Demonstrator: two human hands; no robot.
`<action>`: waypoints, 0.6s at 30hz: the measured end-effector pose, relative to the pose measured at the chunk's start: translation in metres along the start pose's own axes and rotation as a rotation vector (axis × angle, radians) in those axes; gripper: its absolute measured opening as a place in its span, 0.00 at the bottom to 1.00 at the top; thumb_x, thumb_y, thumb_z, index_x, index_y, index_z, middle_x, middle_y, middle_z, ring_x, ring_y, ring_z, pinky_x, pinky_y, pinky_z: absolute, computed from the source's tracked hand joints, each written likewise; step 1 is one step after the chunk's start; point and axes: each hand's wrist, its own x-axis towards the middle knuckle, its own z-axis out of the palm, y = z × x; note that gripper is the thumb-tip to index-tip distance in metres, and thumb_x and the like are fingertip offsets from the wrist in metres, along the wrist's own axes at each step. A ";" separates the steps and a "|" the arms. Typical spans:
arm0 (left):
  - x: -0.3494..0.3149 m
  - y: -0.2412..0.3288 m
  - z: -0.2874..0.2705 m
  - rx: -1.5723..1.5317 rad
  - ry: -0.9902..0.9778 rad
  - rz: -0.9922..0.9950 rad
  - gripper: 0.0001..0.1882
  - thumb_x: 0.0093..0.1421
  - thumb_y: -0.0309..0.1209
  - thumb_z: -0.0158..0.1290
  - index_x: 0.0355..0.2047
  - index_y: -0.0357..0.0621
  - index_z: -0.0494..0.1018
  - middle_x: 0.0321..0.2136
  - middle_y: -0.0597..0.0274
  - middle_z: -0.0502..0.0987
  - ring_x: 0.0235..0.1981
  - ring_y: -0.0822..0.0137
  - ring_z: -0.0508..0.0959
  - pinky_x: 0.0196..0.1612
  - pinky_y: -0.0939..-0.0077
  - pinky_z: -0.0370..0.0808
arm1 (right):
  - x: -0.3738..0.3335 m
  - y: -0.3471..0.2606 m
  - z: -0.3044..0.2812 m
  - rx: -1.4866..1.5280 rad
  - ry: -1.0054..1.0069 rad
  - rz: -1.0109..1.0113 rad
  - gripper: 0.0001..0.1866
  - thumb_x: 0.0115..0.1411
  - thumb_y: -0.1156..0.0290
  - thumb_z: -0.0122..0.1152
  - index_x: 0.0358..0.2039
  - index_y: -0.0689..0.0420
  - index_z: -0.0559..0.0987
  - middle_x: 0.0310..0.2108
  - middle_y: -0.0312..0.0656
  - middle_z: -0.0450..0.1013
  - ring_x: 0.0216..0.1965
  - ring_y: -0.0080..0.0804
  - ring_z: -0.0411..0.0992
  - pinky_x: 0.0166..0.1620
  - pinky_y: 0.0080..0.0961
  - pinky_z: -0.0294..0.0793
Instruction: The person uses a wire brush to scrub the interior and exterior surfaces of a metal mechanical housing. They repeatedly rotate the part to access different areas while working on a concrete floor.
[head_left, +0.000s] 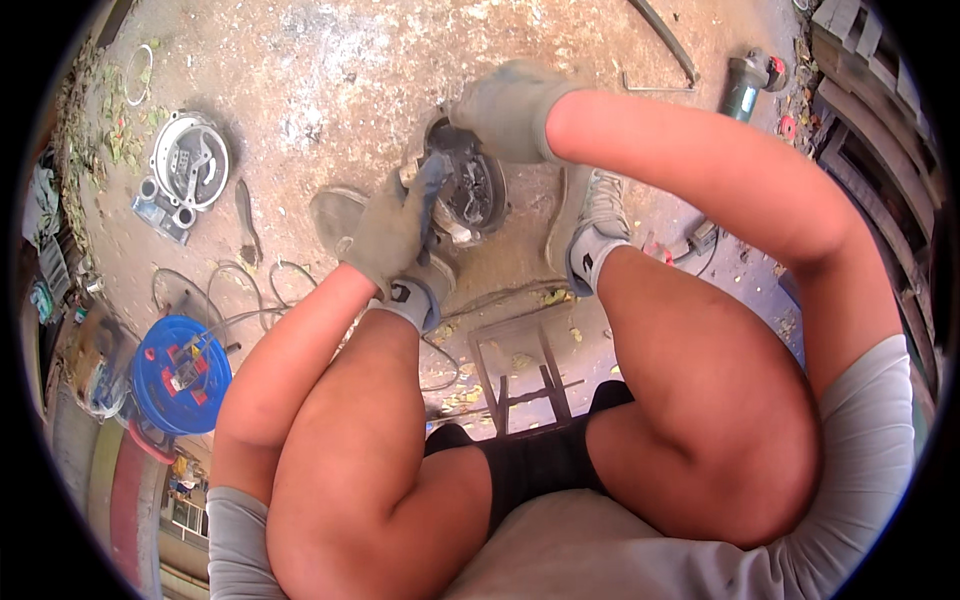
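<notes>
An oval, dark metal housing [482, 200] with a grimy hollow inside sits on the ground between my feet. My left hand [385, 228], in a grey work glove with dark fingertips, is closed on its left edge. At the far rim is my right hand [508, 108], gloved too, its fingers curled down. What lies under those fingers is hidden, and I cannot tell whether they grip the rim or a small piece. A flat round disc [338, 216] lies just left of my left hand.
A silvery round casting [190, 162], a long-handled tool [247, 222] and a blue basin [180, 402] holding red parts are at left, with loose cable [215, 290] nearby. At far right lie an angle grinder [742, 95], a metal bar [665, 38] and wooden slats [880, 140]. My shoes flank the housing.
</notes>
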 end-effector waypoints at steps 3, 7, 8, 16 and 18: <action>0.004 -0.008 0.007 -0.033 0.111 0.018 0.32 0.76 0.28 0.46 0.79 0.56 0.59 0.52 0.26 0.74 0.48 0.29 0.81 0.52 0.42 0.79 | -0.005 -0.006 0.003 0.029 -0.016 0.017 0.19 0.68 0.71 0.61 0.58 0.51 0.85 0.52 0.47 0.85 0.57 0.46 0.83 0.61 0.43 0.81; 0.001 -0.001 -0.006 -0.038 0.042 0.000 0.32 0.76 0.29 0.46 0.79 0.54 0.60 0.51 0.25 0.75 0.49 0.28 0.80 0.57 0.42 0.77 | -0.013 -0.012 0.001 0.072 -0.058 0.033 0.19 0.68 0.72 0.60 0.57 0.51 0.85 0.55 0.45 0.85 0.58 0.45 0.83 0.62 0.43 0.81; 0.003 0.003 -0.011 -0.048 -0.015 -0.040 0.32 0.76 0.29 0.46 0.79 0.54 0.60 0.51 0.25 0.75 0.50 0.28 0.80 0.58 0.42 0.77 | -0.016 -0.013 -0.004 0.069 -0.080 0.007 0.18 0.68 0.72 0.60 0.57 0.52 0.85 0.55 0.45 0.84 0.58 0.45 0.83 0.61 0.42 0.81; -0.002 0.000 0.000 0.026 0.050 0.010 0.32 0.76 0.31 0.47 0.79 0.51 0.61 0.51 0.24 0.75 0.49 0.29 0.81 0.54 0.44 0.79 | -0.007 0.000 0.016 0.043 0.051 -0.008 0.18 0.68 0.68 0.63 0.58 0.48 0.84 0.53 0.43 0.84 0.57 0.44 0.83 0.60 0.43 0.82; 0.006 0.000 -0.006 -0.059 0.015 -0.032 0.32 0.75 0.30 0.47 0.79 0.53 0.61 0.52 0.24 0.75 0.49 0.29 0.81 0.54 0.44 0.80 | -0.021 -0.010 0.014 0.082 0.026 -0.005 0.18 0.69 0.68 0.62 0.58 0.48 0.84 0.52 0.42 0.84 0.57 0.43 0.83 0.60 0.43 0.82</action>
